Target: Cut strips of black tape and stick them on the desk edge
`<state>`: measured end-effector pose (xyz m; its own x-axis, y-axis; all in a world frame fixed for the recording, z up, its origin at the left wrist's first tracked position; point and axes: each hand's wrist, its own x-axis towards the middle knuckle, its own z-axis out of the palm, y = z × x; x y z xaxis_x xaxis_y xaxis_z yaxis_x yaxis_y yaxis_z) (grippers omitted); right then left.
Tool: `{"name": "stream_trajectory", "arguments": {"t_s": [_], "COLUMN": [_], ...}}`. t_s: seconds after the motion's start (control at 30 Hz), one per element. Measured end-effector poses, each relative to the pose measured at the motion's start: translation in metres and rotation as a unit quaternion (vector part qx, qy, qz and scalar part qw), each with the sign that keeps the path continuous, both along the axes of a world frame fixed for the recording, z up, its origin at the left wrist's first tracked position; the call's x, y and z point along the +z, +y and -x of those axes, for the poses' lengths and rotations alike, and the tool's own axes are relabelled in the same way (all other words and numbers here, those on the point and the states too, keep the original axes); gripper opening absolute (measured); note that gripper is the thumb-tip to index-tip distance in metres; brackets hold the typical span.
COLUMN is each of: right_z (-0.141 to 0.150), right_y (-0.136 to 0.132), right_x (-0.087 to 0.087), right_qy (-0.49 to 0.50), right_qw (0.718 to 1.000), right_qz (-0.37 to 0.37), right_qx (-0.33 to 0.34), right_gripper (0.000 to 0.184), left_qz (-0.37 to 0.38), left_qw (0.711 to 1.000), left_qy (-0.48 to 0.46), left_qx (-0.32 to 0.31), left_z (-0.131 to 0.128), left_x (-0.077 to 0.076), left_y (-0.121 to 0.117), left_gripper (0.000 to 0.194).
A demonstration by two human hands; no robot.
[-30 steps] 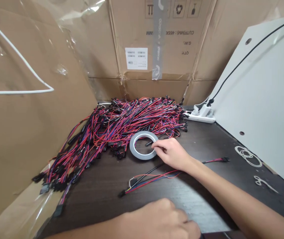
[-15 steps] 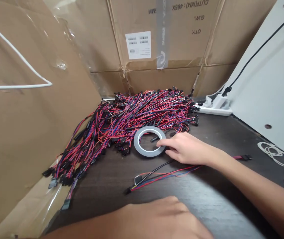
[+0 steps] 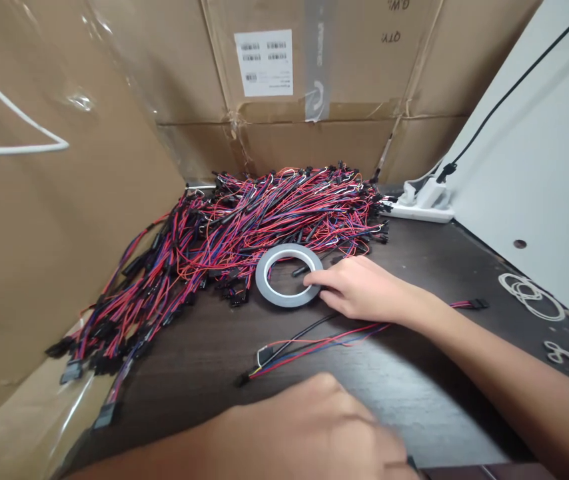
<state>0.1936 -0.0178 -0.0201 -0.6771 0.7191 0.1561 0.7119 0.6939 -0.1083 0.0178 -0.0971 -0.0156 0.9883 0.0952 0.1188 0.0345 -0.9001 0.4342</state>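
Note:
My right hand reaches across the dark table. Its fingertips close on the right rim of a grey tape roll that lies flat. The roll rests against the front edge of a big pile of red, blue and black wire harnesses. A single loose harness lies just in front of my right wrist. My left hand sits low at the table's near edge, back up; its fingers are blurred and mostly hidden.
Cardboard boxes wall in the back, and a taped cardboard sheet leans on the left. A white panel with a black cable stands on the right, a white power strip at its foot. White loops lie at the right.
The view has tilted down and shifted, so everything sits higher and more to the left. My right hand stays at the tape roll's right rim. The left hand has barely moved.

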Motion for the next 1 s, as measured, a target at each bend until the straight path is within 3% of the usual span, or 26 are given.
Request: {"name": "stream_trajectory", "arguments": {"t_s": [0.07, 0.13, 0.2, 0.23, 0.27, 0.33, 0.43, 0.57, 0.77, 1.0], "right_z": [0.0, 0.0, -0.001, -0.002, -0.003, -0.007, -0.014, -0.018, 0.003, 0.021], "right_y": [0.0, 0.0, 0.001, 0.002, 0.002, 0.004, 0.006, 0.007, -0.002, -0.019], "right_x": [0.0, 0.0, 0.0, 0.001, 0.002, 0.003, 0.004, 0.0, 0.0, -0.001], "right_qy": [0.007, 0.011, 0.017, 0.02, 0.022, 0.031, 0.063, 0.168, 0.372, 0.389], "right_qw": [1.0, 0.999, 0.999, 0.999, 0.999, 0.999, 0.996, 0.982, 0.923, 0.909], "right_qz": [0.007, 0.03, 0.048, 0.05, 0.046, 0.026, -0.006, -0.06, -0.087, -0.138], "right_qx": [-0.005, -0.005, -0.003, -0.002, 0.001, 0.012, 0.055, 0.064, -0.039, -0.059], "right_gripper": [0.032, 0.03, 0.025, 0.022, 0.021, 0.021, 0.024, 0.03, 0.027, 0.021], "left_qz": [-0.005, -0.019, -0.04, -0.065, -0.087, -0.135, -0.164, -0.111, -0.01, 0.007], "left_qw": [0.999, 0.992, 0.976, 0.966, 0.959, 0.953, 0.947, 0.942, 0.896, 0.871], "left_qy": [-0.041, -0.065, -0.051, -0.029, -0.003, 0.039, 0.085, 0.052, -0.073, -0.152], "left_qx": [0.014, 0.102, 0.208, 0.247, 0.271, 0.269, 0.263, 0.313, 0.439, 0.468], "left_z": [0.002, 0.006, 0.012, 0.016, 0.02, 0.026, 0.03, 0.025, 0.015, 0.012], "left_x": [0.022, 0.036, 0.04, 0.038, 0.035, 0.027, 0.017, 0.011, 0.002, -0.003], "left_y": [0.014, 0.034, 0.055, 0.065, 0.074, 0.085, 0.089, 0.086, 0.077, 0.071], "left_gripper": [0.014, 0.014, 0.009, 0.003, 0.009, 0.02, 0.02, 0.013, 0.016, 0.01]}}
